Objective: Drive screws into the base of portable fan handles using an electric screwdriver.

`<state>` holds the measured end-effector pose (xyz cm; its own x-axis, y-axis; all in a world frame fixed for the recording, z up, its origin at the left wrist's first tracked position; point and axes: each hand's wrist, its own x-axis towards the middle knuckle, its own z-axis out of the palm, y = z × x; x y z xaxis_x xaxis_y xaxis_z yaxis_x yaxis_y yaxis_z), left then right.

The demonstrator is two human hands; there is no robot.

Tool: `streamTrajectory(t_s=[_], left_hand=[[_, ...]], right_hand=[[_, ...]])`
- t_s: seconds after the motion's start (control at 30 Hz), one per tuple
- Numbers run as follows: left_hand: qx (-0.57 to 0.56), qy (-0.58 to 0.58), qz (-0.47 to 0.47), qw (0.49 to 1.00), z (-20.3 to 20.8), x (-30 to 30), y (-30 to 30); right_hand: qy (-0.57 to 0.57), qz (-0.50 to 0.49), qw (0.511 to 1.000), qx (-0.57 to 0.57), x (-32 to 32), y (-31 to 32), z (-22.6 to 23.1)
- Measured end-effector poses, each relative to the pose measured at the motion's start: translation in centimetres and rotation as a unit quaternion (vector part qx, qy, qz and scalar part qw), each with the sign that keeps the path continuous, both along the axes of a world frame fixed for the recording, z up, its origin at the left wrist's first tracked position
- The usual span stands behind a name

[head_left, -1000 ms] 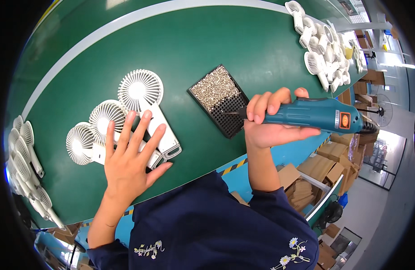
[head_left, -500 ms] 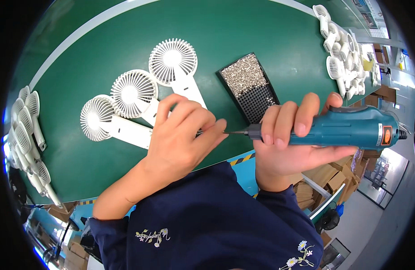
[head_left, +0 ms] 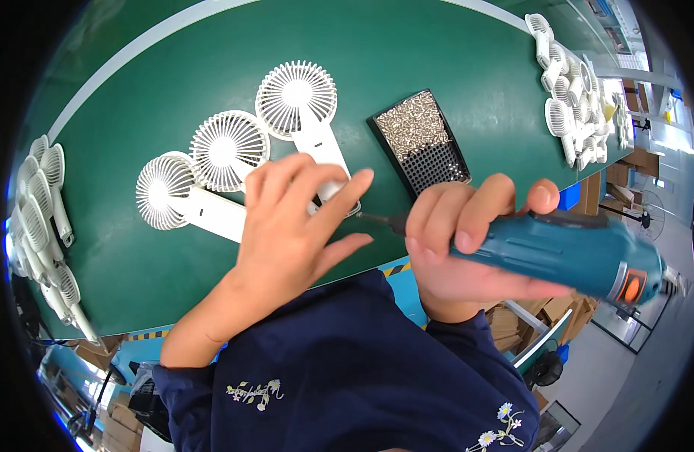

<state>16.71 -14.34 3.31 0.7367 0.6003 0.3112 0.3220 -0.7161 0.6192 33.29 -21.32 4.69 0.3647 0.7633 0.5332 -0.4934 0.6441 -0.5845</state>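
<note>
My right hand is wrapped round a teal electric screwdriver, its bit pointing left. The bit's tip lies just right of my left hand; whether it carries a screw is too small to tell. My left hand holds nothing, its thumb and forefinger spread apart over the fan handles. Three white handheld fans lie fanned out on the green table: a left fan, a middle fan and a right fan. My left hand hides parts of their handles.
Beyond the screwdriver lies a black tray with a perforated grid, its far part heaped with small screws. More white fans are piled at the table's left edge. Another pile of fans sits at the right edge.
My left thumb and forefinger have parted from their pinch near the bit. The screwdriver has tilted, its back end lower, and its bit has shifted slightly left.
</note>
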Motion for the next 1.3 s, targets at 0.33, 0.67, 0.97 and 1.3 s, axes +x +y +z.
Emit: streamTrajectory(t_s=[0.33, 0.67, 0.97, 1.3], left_hand=[[0.051, 0.061, 0.030, 0.996, -1.4, -0.6, 1.0], [0.033, 0.057, 0.036, 0.997, -1.5, -0.7, 0.8], [0.035, 0.052, 0.038, 0.997, -1.7, -0.7, 0.9], [0.028, 0.045, 0.035, 0.998, -1.7, -0.9, 0.8]], right_hand=[[-0.062, -0.002, 0.998, 0.008, -0.2, 1.4, -1.4], [-0.159, -0.013, 0.986, -0.038, -0.5, 0.9, -1.7], [-0.197, -0.024, 0.979, -0.046, -1.0, 1.0, -1.4], [-0.182, -0.034, 0.983, -0.023, -1.3, 1.6, -1.8]])
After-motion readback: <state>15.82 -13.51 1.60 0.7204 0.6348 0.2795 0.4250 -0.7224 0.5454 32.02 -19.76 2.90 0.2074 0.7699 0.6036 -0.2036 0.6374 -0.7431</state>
